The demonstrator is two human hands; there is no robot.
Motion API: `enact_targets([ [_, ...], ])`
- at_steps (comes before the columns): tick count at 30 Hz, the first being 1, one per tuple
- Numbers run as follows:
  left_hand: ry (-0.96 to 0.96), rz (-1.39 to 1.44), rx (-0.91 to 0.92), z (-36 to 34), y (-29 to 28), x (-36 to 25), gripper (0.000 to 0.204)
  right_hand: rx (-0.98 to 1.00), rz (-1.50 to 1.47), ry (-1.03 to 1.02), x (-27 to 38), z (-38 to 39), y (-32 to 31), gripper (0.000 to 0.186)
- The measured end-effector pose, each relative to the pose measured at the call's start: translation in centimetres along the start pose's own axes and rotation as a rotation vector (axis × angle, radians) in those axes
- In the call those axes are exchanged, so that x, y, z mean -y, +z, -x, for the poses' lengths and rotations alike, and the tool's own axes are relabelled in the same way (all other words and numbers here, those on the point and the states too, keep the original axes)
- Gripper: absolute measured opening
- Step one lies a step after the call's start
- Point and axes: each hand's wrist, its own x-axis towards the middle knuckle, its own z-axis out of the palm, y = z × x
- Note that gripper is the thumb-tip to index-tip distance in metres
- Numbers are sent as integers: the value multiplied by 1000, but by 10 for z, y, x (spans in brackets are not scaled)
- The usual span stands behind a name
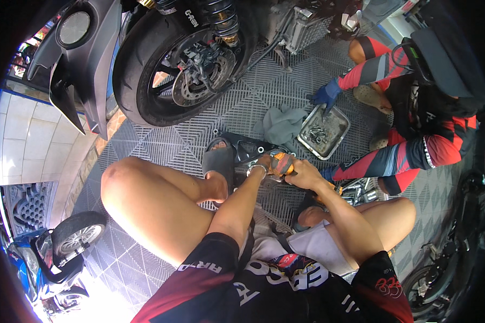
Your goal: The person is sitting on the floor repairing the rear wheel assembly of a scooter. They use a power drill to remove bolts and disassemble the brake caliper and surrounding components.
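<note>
An orange and grey power drill (282,163) is between my hands, low over the floor in front of me. My right hand (305,175) is closed round its grip. At the drill's other side, my left hand (262,162), with a bracelet at its wrist, is bent in close; its fingers are mostly hidden behind the drill. Just beyond them lies a black metal motorcycle part (249,149) with round holes, flat on the floor next to my sandalled foot (219,156).
A co-worker's blue-gloved hand (327,96) reaches to a metal tray (344,125) of small bolts. A grey cloth (282,125) lies beside it. Several sockets (361,189) lie right of my hands. A motorcycle wheel (140,70) stands ahead on the grey grid floor (151,145).
</note>
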Motion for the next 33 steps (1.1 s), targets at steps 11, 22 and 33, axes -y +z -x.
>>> enact_targets([
  [11, -26, 35, 15, 28, -21, -47, 61, -28, -103, -23, -23, -8, 5, 63],
  [22, -148, 485, 105, -9, 8, -3, 30, -68, -67, -128, -23, 8, 42, 76],
  [33, -55, 390, 36, -4, 23, -25, 38, -179, -166, -22, -38, 15, 55, 88],
])
